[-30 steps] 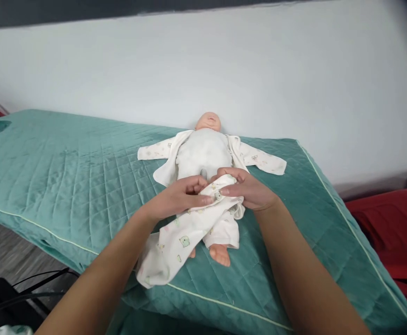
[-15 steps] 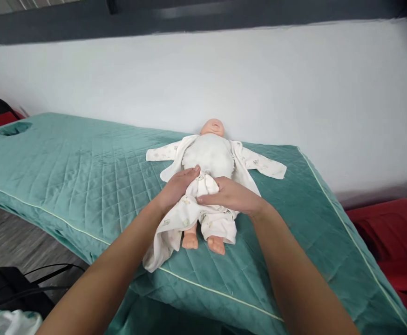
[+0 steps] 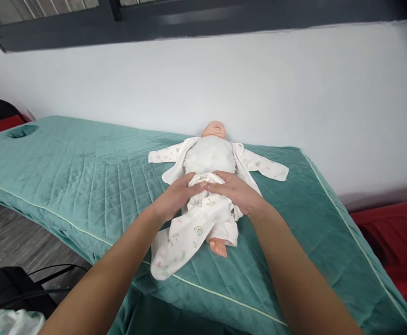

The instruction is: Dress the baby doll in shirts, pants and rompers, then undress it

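Observation:
A baby doll (image 3: 208, 156) lies on its back on a green quilted bed cover (image 3: 95, 177), head toward the wall. Its white printed top (image 3: 268, 168) hangs open with both sleeves spread. At the doll's waist, my left hand (image 3: 180, 193) and my right hand (image 3: 234, 190) grip white printed pants (image 3: 189, 230), thumbs nearly meeting on the fabric. One pant leg lies flat toward the bed's near edge. The other is around a leg, with one foot (image 3: 218, 246) showing below it. The other foot is hidden under cloth.
A white wall (image 3: 137, 83) runs behind the bed. Red chairs (image 3: 395, 237) stand at the right. A black bag (image 3: 13, 288) and patterned cloth (image 3: 11, 322) are at the lower left. The bed has a hole (image 3: 22, 131) near its far left end.
My hands have come closer together at the waist. The loose pant leg has spread out and now covers the foot that showed before. The camera view has shifted slightly.

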`<action>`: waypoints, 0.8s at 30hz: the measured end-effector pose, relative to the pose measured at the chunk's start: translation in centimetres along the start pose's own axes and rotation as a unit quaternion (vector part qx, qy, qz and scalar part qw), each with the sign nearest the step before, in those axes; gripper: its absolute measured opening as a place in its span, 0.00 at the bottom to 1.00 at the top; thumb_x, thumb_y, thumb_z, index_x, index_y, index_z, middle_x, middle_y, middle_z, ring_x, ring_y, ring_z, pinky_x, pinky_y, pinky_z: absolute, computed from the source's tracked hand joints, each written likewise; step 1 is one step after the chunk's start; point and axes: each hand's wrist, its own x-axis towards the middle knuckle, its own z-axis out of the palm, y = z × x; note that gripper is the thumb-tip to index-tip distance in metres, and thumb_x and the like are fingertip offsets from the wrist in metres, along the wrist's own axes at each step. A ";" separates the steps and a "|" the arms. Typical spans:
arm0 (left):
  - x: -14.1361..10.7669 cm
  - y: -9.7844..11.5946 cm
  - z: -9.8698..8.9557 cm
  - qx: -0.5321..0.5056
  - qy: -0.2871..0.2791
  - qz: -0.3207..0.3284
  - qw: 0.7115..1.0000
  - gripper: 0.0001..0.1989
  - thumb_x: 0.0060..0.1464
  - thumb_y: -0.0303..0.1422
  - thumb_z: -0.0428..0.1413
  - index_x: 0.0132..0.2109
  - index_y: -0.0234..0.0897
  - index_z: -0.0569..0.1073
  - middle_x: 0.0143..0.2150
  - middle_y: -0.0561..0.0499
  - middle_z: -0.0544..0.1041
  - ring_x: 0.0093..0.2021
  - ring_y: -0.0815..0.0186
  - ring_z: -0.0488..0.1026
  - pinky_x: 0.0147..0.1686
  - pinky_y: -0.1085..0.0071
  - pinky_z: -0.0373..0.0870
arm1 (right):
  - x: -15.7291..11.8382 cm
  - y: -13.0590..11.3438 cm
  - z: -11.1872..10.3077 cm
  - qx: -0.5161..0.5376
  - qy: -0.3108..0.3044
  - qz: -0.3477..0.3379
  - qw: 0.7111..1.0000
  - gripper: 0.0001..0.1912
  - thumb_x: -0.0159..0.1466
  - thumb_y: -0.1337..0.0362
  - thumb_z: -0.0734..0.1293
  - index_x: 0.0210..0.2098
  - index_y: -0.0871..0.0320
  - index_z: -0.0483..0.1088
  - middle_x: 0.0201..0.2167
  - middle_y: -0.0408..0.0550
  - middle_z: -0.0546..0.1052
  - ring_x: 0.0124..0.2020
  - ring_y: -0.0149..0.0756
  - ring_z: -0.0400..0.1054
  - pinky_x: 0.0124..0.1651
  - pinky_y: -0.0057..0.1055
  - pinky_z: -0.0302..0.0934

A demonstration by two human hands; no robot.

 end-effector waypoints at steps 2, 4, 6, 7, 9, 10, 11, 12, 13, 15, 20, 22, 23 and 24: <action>0.4 -0.6 -0.1 -0.072 0.047 -0.002 0.996 0.20 0.52 0.45 0.63 0.45 0.36 0.73 0.34 0.51 0.75 0.33 0.67 0.73 0.36 0.70 0.69 | -0.4 -0.7 0.2 -0.052 -0.054 -0.002 0.997 0.19 0.55 0.54 0.75 0.43 0.56 0.77 0.38 0.46 0.81 0.39 0.40 0.74 0.37 0.30 0.67; 0.6 -0.8 -0.1 -0.097 0.079 -0.009 0.992 0.19 0.50 0.45 0.64 0.42 0.35 0.73 0.33 0.52 0.75 0.31 0.68 0.72 0.33 0.73 0.69 | -0.8 -1.3 0.4 -0.112 -0.102 0.005 0.988 0.19 0.53 0.53 0.76 0.42 0.55 0.79 0.38 0.46 0.81 0.39 0.42 0.74 0.37 0.31 0.67; 0.6 -0.7 -0.1 -0.092 0.085 -0.018 0.992 0.20 0.50 0.46 0.64 0.41 0.34 0.74 0.33 0.51 0.76 0.31 0.68 0.73 0.32 0.73 0.69 | -1.0 -1.5 0.3 -0.136 -0.124 0.010 0.983 0.19 0.52 0.54 0.77 0.42 0.54 0.79 0.39 0.45 0.82 0.40 0.43 0.75 0.37 0.32 0.67; 0.5 -0.5 -0.1 -0.083 0.078 -0.023 0.993 0.21 0.51 0.48 0.63 0.41 0.34 0.75 0.34 0.49 0.77 0.32 0.66 0.74 0.33 0.72 0.70 | -0.9 -1.4 0.1 -0.119 -0.120 0.005 0.986 0.19 0.52 0.55 0.76 0.42 0.54 0.79 0.40 0.45 0.82 0.41 0.44 0.75 0.39 0.33 0.68; 0.2 0.2 -0.2 -0.041 0.050 -0.026 0.998 0.24 0.52 0.51 0.60 0.44 0.34 0.76 0.36 0.47 0.78 0.36 0.63 0.75 0.37 0.70 0.71 | -0.6 -0.9 -0.3 -0.038 -0.088 -0.006 0.995 0.19 0.54 0.58 0.75 0.44 0.55 0.78 0.41 0.46 0.81 0.41 0.43 0.75 0.41 0.34 0.69; 0.0 0.6 -0.2 -0.006 0.023 -0.027 0.999 0.24 0.52 0.51 0.61 0.45 0.34 0.77 0.37 0.47 0.79 0.38 0.62 0.76 0.39 0.69 0.71 | -0.4 -0.6 -0.5 0.012 -0.066 -0.009 0.998 0.17 0.54 0.60 0.75 0.43 0.56 0.78 0.40 0.47 0.81 0.40 0.42 0.75 0.41 0.34 0.69; -0.2 1.0 -0.2 0.034 -0.009 -0.028 0.999 0.23 0.51 0.49 0.63 0.45 0.34 0.77 0.39 0.47 0.79 0.41 0.61 0.76 0.41 0.69 0.71 | -0.1 -0.3 -0.6 0.057 -0.046 -0.009 0.997 0.16 0.55 0.61 0.74 0.43 0.57 0.77 0.38 0.47 0.81 0.38 0.40 0.75 0.41 0.33 0.69; -0.3 1.3 -0.2 0.072 -0.041 -0.032 0.996 0.23 0.49 0.46 0.65 0.46 0.34 0.77 0.40 0.47 0.80 0.43 0.60 0.75 0.42 0.68 0.70 | 0.1 -0.1 -0.7 0.093 -0.031 -0.007 0.995 0.15 0.55 0.62 0.74 0.42 0.58 0.77 0.37 0.47 0.81 0.36 0.38 0.74 0.39 0.33 0.69; -0.4 1.6 -0.2 0.101 -0.065 -0.039 0.992 0.22 0.48 0.44 0.66 0.46 0.34 0.78 0.40 0.47 0.80 0.44 0.59 0.75 0.43 0.68 0.70 | 0.3 0.1 -0.7 0.114 -0.022 -0.005 0.993 0.15 0.55 0.63 0.74 0.42 0.58 0.76 0.36 0.47 0.80 0.34 0.37 0.74 0.37 0.32 0.68; -0.4 1.7 -0.2 0.105 -0.081 -0.052 0.990 0.21 0.48 0.42 0.66 0.46 0.34 0.78 0.40 0.46 0.80 0.42 0.59 0.76 0.44 0.67 0.70 | 0.4 0.3 -0.4 0.117 -0.010 -0.012 0.993 0.14 0.56 0.62 0.74 0.41 0.58 0.75 0.34 0.45 0.79 0.32 0.35 0.72 0.34 0.30 0.67; -0.1 0.1 -0.6 -0.061 -0.036 -0.019 0.997 0.22 0.53 0.42 0.63 0.51 0.34 0.75 0.40 0.45 0.79 0.36 0.64 0.76 0.39 0.70 0.70 | 0.1 -0.3 0.5 0.006 0.003 -0.060 0.998 0.17 0.56 0.54 0.74 0.40 0.57 0.74 0.32 0.43 0.77 0.31 0.33 0.71 0.30 0.27 0.63; 0.0 -0.5 -0.8 -0.106 -0.012 -0.010 0.994 0.21 0.53 0.42 0.63 0.50 0.34 0.74 0.38 0.46 0.79 0.33 0.66 0.75 0.37 0.71 0.70 | -0.3 -0.9 0.5 -0.036 -0.044 -0.077 0.995 0.21 0.55 0.54 0.75 0.44 0.57 0.75 0.38 0.45 0.79 0.38 0.37 0.73 0.37 0.29 0.66; 0.0 -0.8 -0.9 -0.120 -0.001 -0.010 0.993 0.21 0.53 0.41 0.63 0.49 0.34 0.75 0.37 0.47 0.79 0.32 0.67 0.75 0.36 0.71 0.70 | -0.4 -1.2 0.5 -0.063 -0.075 -0.079 0.992 0.22 0.53 0.54 0.76 0.45 0.57 0.75 0.41 0.45 0.79 0.40 0.39 0.73 0.40 0.30 0.66; 0.0 -0.9 -0.9 -0.129 0.008 -0.013 0.991 0.20 0.53 0.41 0.64 0.48 0.34 0.75 0.36 0.47 0.78 0.32 0.67 0.75 0.36 0.71 0.71 | -0.6 -1.4 0.5 -0.093 -0.105 -0.074 0.987 0.23 0.52 0.54 0.76 0.45 0.56 0.76 0.42 0.45 0.80 0.42 0.41 0.73 0.41 0.32 0.67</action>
